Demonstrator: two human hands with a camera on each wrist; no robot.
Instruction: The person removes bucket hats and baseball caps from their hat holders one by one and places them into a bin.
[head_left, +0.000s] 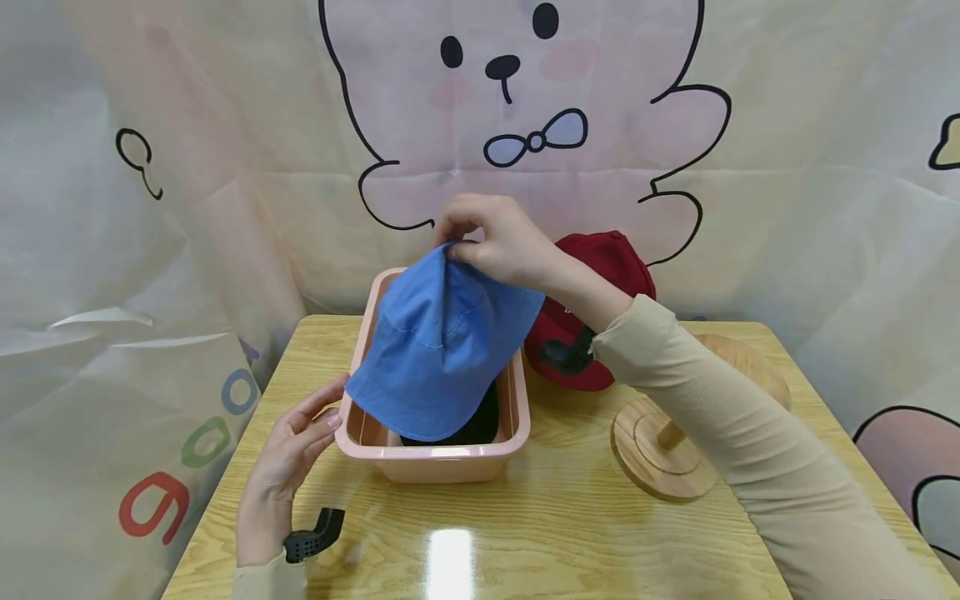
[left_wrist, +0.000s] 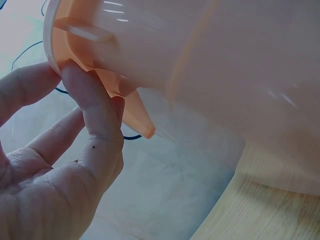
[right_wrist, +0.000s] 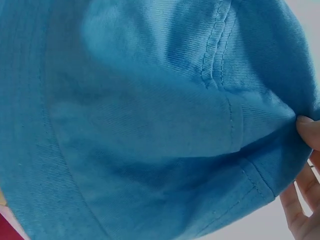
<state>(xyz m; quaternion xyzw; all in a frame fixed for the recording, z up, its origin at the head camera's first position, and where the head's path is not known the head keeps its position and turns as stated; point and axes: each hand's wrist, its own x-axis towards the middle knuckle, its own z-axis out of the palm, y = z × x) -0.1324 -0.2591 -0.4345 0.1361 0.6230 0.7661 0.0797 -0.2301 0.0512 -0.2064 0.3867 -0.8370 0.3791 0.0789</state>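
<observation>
A blue bucket hat (head_left: pixel 442 350) hangs brim-down over the pink plastic basin (head_left: pixel 450 452). My right hand (head_left: pixel 491 242) pinches the hat's crown at the top, and the right wrist view shows the cloth (right_wrist: pixel 150 125) gathered into folds at the thumb. Beneath the hat, a dark item (head_left: pixel 480 421) lies inside the basin, mostly hidden. At the basin's left rim, my left hand (head_left: pixel 288 450) holds the edge between thumb and fingers; the left wrist view shows this hand (left_wrist: pixel 75 150) pinching the rim from outside.
A dark red cap (head_left: pixel 615 267) is behind my right forearm, to the right of the basin. A wooden stand with a round base (head_left: pixel 652 462) lies on the wooden table (head_left: pixel 570 517), partly covered by my sleeve. A printed cloth backdrop (head_left: pixel 247 208) hangs behind the table.
</observation>
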